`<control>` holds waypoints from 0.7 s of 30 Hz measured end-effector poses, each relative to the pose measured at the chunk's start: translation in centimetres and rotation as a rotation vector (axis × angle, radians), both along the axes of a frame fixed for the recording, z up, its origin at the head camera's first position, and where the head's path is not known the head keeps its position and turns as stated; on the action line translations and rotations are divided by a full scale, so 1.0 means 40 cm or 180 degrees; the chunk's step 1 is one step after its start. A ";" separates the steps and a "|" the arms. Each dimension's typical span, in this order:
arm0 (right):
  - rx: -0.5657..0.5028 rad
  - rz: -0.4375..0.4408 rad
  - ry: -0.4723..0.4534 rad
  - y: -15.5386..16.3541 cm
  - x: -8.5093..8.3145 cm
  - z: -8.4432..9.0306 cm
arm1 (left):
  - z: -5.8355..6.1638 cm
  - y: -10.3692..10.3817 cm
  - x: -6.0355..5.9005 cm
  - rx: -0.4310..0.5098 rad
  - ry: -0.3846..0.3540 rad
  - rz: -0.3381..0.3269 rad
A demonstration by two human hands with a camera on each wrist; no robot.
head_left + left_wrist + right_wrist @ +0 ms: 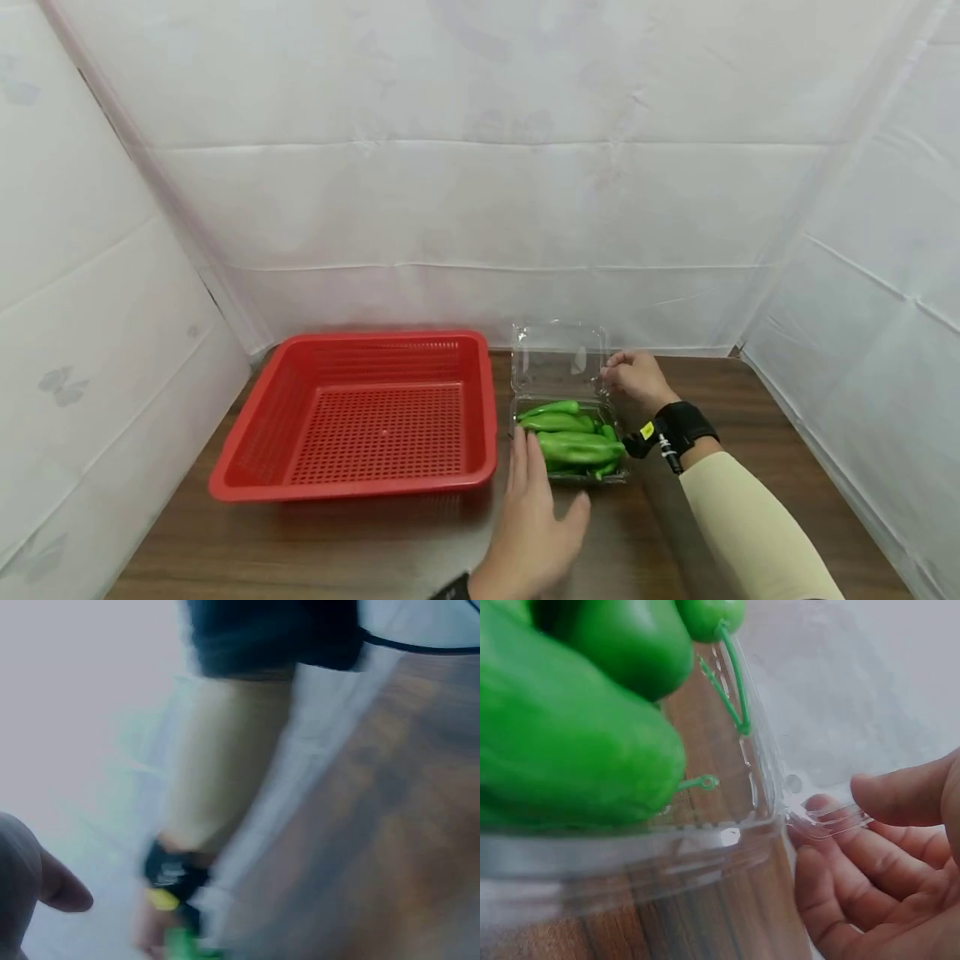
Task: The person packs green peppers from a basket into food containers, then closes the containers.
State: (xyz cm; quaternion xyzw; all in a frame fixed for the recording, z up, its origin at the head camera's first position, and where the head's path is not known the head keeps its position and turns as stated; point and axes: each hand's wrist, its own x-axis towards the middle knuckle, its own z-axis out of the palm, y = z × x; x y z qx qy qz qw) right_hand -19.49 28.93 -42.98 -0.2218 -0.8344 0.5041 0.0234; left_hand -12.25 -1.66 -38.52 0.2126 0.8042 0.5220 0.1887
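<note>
Several green peppers point(577, 448) lie in the base of a clear plastic clamshell box point(611, 478) on the table. Its see-through lid point(558, 364) stands raised at the back. My right hand point(636, 377) pinches the lid's right edge; in the right wrist view its thumb and fingers point(900, 795) lie on either side of the clear rim. At the box's front left is my left hand point(529, 525), fingers extended and thumb apart, fingertips overlapping the peppers' left ends in the head view. The left wrist view is blurred and shows only part of that hand.
A red plastic basket point(483, 417) with a perforated bottom stands on the brown wooden table point(360, 542) left of the box, nothing in it. White sheeting point(480, 208) closes off the back and both sides.
</note>
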 end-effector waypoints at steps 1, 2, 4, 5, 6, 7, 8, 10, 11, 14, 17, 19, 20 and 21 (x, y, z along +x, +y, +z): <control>0.0030 -0.0016 0.0067 -0.002 -0.003 0.006 | 0.018 0.006 -0.031 0.0052 0.0051 0.0018; 0.0075 -0.0024 0.0146 -0.007 -0.006 0.011 | 0.031 0.016 -0.074 0.0072 0.0107 0.0073; 0.0171 0.0009 0.0294 -0.017 -0.006 0.014 | 0.044 0.044 -0.173 0.0076 0.0159 0.0279; 0.0253 0.0046 0.0363 -0.022 -0.004 0.014 | 0.044 0.058 -0.223 0.0012 0.0160 0.0392; 0.0308 0.0084 0.0428 -0.027 0.000 0.011 | 0.040 0.070 -0.268 -0.0039 0.0195 0.0497; 0.0385 0.0143 0.0481 -0.033 0.005 0.008 | 0.032 0.081 -0.309 -0.0084 0.0248 0.0581; 0.0470 0.0187 0.0536 -0.039 0.011 0.003 | 0.025 0.089 -0.343 -0.0150 0.0282 0.0620; 0.0573 0.0269 0.0629 -0.047 0.020 -0.006 | 0.011 0.098 -0.388 -0.0257 0.0525 0.0671; 0.0631 0.0290 0.0670 -0.050 0.025 -0.008 | 0.006 0.099 -0.402 -0.0288 0.0647 0.0648; 0.0707 0.0307 0.0780 -0.058 0.045 -0.010 | -0.003 0.093 -0.416 -0.0422 0.0943 0.0499; 0.0812 0.0297 0.0848 -0.062 0.073 -0.007 | -0.010 0.076 -0.399 -0.0609 0.1516 0.0305; 0.0884 0.0250 0.0842 -0.065 0.095 -0.006 | -0.014 0.062 -0.379 -0.0729 0.2012 0.0180; 0.0928 0.0224 0.0837 -0.067 0.106 -0.006 | -0.016 0.056 -0.368 -0.0779 0.2278 0.0141; 0.0967 0.0196 0.0820 -0.069 0.118 -0.005 | -0.020 0.050 -0.357 -0.0834 0.2522 0.0112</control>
